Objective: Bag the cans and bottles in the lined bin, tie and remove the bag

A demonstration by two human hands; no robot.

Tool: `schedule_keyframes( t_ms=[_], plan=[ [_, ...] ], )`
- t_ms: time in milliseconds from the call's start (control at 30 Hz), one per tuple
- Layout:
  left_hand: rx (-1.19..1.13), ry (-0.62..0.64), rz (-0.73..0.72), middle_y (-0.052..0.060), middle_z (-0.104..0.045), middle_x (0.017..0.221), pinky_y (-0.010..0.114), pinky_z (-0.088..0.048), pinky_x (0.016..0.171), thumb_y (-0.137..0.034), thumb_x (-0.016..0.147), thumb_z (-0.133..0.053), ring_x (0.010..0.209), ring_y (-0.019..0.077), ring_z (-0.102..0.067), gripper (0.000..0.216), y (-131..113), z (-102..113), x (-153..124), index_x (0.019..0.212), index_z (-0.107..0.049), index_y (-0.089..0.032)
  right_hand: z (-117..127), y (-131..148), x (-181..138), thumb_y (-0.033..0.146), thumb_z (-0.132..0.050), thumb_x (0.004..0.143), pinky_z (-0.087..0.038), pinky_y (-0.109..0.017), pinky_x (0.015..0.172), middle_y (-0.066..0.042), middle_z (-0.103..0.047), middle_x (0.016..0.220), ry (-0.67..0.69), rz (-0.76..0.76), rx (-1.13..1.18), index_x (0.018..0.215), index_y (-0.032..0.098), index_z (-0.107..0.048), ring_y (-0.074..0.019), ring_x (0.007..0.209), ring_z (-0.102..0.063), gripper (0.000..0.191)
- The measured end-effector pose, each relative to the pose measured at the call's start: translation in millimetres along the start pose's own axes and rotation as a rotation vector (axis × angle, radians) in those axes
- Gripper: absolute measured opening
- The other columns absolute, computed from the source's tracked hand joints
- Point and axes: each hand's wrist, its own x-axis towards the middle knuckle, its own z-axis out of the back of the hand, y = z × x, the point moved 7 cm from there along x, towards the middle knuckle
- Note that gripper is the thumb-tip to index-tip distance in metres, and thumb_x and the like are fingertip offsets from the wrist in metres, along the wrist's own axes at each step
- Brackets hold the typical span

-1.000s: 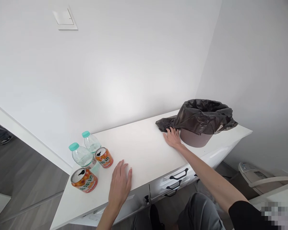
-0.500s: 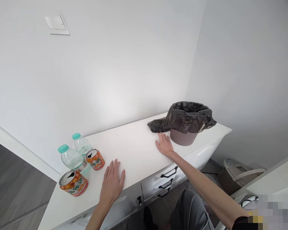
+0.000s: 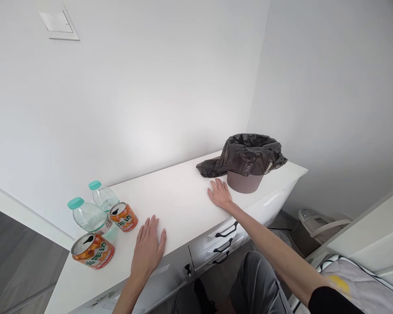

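My left hand [image 3: 148,246] lies flat on the white cabinet top, fingers stretched out, holding nothing. To its left stand two opened orange soda cans, one nearer [image 3: 93,251] and one farther [image 3: 124,217]. Behind and beside them are two clear plastic bottles with teal caps, a front one [image 3: 88,216] and a back one [image 3: 104,197]. My right hand [image 3: 220,192] also rests flat on the top with spread fingers, just left of a brown trash bin [image 3: 244,182]. A black plastic bag [image 3: 249,159] lines the bin and hangs over its rim; the inside is hidden.
The white cabinet [image 3: 177,187] stands against the wall, with black-handled drawers [image 3: 223,244] facing me. A light switch [image 3: 59,22] is on the wall at upper left. On the floor at right sits a grey-brown lidded container [image 3: 311,231], near a patterned mattress [image 3: 350,279].
The whole view has shifted slightly, so everything appears a little farther left. Both hands stay in place on the cabinet top.
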Motion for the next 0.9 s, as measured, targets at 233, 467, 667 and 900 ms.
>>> schedule_keyframes(
  t_ms=[233, 467, 667, 900],
  plan=[
    [0.0, -0.013, -0.013, 0.014, -0.052, 0.158, 0.055, -0.037, 0.124, -0.049, 0.103, -0.039, 0.151, 0.0317, -0.043, 0.057, -0.9, 0.8, -0.8, 0.148, -0.05, -0.015, 0.5, 0.3, -0.9, 0.042, -0.026, 0.105, -0.005, -0.044, 0.127, -0.021, -0.029, 0.168, 0.017, -0.011, 0.0, 0.155, 0.011, -0.038, -0.0271, 0.159, -0.019, 0.06],
    [0.026, 0.017, -0.008, 0.014, -0.051, 0.159, 0.054, -0.037, 0.124, -0.049, 0.104, -0.036, 0.152, 0.0314, -0.042, 0.057, -0.9, -0.6, -0.3, 0.147, -0.052, -0.013, 2.1, 1.2, -1.5, 0.042, -0.026, 0.105, -0.005, -0.043, 0.127, -0.022, -0.03, 0.168, 0.012, -0.013, 0.007, 0.154, 0.009, -0.039, -0.0269, 0.159, -0.019, 0.06],
    [0.013, -0.001, -0.016, 0.014, -0.051, 0.159, 0.055, -0.037, 0.124, -0.048, 0.103, -0.038, 0.152, 0.0315, -0.042, 0.057, -2.3, 0.4, -0.9, 0.149, -0.051, -0.016, 0.2, -1.8, -0.3, 0.043, -0.026, 0.105, -0.005, -0.043, 0.127, -0.021, -0.027, 0.169, 0.015, -0.021, 0.011, 0.155, 0.008, -0.037, -0.0267, 0.159, -0.018, 0.063],
    [-0.001, 0.014, -0.008, 0.013, -0.05, 0.16, 0.054, -0.034, 0.126, -0.048, 0.103, -0.039, 0.153, 0.0307, -0.04, 0.056, 0.6, -3.2, 1.2, 0.148, -0.052, -0.016, -3.6, -6.6, 4.1, 0.043, -0.028, 0.105, -0.007, -0.042, 0.128, -0.019, -0.031, 0.168, -0.028, -0.023, 0.02, 0.158, 0.012, -0.033, -0.0248, 0.158, -0.02, 0.062]
  ],
)
